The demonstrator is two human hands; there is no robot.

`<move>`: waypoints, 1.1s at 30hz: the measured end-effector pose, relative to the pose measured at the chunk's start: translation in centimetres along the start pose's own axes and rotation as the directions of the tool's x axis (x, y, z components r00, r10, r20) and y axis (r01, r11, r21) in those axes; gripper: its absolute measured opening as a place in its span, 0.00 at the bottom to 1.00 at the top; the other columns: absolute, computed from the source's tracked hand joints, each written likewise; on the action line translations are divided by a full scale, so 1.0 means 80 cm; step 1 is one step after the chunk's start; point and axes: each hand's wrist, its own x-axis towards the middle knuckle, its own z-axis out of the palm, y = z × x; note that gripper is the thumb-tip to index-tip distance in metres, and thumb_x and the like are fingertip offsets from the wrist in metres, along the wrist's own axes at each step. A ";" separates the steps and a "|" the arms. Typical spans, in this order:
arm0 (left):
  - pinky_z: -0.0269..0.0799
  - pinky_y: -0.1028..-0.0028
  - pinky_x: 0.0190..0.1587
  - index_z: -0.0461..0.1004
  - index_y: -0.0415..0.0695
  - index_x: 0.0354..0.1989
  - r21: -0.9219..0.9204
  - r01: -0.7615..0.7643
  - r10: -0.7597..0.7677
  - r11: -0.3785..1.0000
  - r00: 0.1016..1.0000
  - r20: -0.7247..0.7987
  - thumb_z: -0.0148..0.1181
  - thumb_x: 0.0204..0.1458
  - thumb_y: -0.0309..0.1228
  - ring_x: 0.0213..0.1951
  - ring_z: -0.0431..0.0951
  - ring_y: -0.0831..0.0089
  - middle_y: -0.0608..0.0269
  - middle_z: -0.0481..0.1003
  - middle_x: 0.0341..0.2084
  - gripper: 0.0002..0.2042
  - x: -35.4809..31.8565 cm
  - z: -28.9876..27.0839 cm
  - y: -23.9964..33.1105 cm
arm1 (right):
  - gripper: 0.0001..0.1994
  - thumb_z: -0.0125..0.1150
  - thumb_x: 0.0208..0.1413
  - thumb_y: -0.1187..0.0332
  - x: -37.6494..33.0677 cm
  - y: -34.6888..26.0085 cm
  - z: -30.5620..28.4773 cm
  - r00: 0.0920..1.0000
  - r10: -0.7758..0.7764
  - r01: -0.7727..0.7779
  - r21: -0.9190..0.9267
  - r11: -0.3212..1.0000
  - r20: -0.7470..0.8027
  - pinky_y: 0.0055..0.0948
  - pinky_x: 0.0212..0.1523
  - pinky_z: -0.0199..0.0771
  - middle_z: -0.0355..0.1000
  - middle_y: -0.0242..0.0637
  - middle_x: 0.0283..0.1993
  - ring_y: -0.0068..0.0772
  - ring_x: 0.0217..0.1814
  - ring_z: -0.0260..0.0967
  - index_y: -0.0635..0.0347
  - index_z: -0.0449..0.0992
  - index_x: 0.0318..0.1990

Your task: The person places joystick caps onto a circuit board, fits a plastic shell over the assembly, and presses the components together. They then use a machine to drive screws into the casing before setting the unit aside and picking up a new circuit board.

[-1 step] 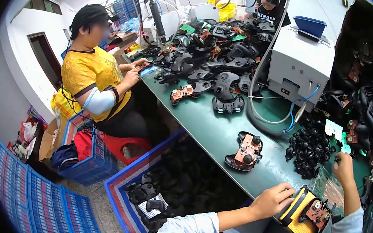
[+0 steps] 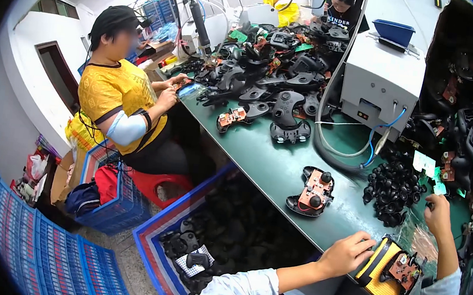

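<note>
My left hand [image 2: 346,253] lies on the near-left edge of a yellow holder [image 2: 375,272] and steadies it with its fingers over the rim. In the holder sits a black controller shell with an orange circuit board [image 2: 401,268]. My right hand [image 2: 438,215] is further back. Its curled fingers are at the edge of a pile of small black caps [image 2: 393,188], and what they pinch is hidden. Another open controller with an orange board [image 2: 312,193] lies on the green table [image 2: 269,162] to the left of my hands.
A co-worker in a yellow shirt [image 2: 121,99] sits at the table's left side on a red stool. A heap of black controller shells [image 2: 277,77] fills the far end, next to a white machine [image 2: 382,79] with hoses. Blue crates [image 2: 182,239] stand on the floor.
</note>
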 end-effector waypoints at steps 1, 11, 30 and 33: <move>0.74 0.67 0.37 0.75 0.40 0.42 0.011 0.010 -0.010 1.000 1.000 -0.006 0.61 0.52 0.27 0.35 0.77 0.59 0.58 0.72 0.39 0.10 -0.001 -0.003 0.000 | 0.10 0.55 0.42 0.82 -0.012 -0.017 -0.013 0.998 -0.061 0.064 0.099 0.993 -0.029 0.36 0.37 0.72 0.68 0.47 0.34 0.46 0.35 0.69 0.67 0.73 0.35; 0.74 0.67 0.40 0.76 0.40 0.41 0.027 -0.009 0.007 1.000 0.997 0.071 0.62 0.51 0.28 0.38 0.77 0.58 0.58 0.74 0.38 0.10 -0.001 0.008 0.009 | 0.08 0.56 0.49 0.82 -0.213 -0.002 -0.095 0.942 0.332 -0.271 0.452 0.850 -0.059 0.24 0.39 0.72 0.69 0.36 0.42 0.26 0.42 0.69 0.65 0.73 0.37; 0.72 0.78 0.40 0.78 0.35 0.41 -0.220 0.342 -0.310 0.914 0.936 0.166 0.66 0.44 0.16 0.38 0.76 0.73 0.56 0.74 0.40 0.13 0.031 -0.010 0.059 | 0.11 0.70 0.40 0.80 -0.266 -0.039 -0.086 0.955 0.179 -0.059 0.439 0.896 -0.236 0.30 0.40 0.76 0.78 0.40 0.35 0.37 0.38 0.76 0.63 0.80 0.34; 0.70 0.77 0.42 0.78 0.35 0.41 -0.108 0.247 -0.220 0.963 0.951 0.217 0.66 0.44 0.17 0.41 0.73 0.72 0.56 0.73 0.40 0.13 0.040 -0.007 0.067 | 0.12 0.71 0.38 0.81 -0.254 -0.040 -0.083 0.957 0.139 -0.017 0.429 0.903 -0.254 0.29 0.39 0.76 0.78 0.42 0.35 0.37 0.37 0.77 0.63 0.80 0.34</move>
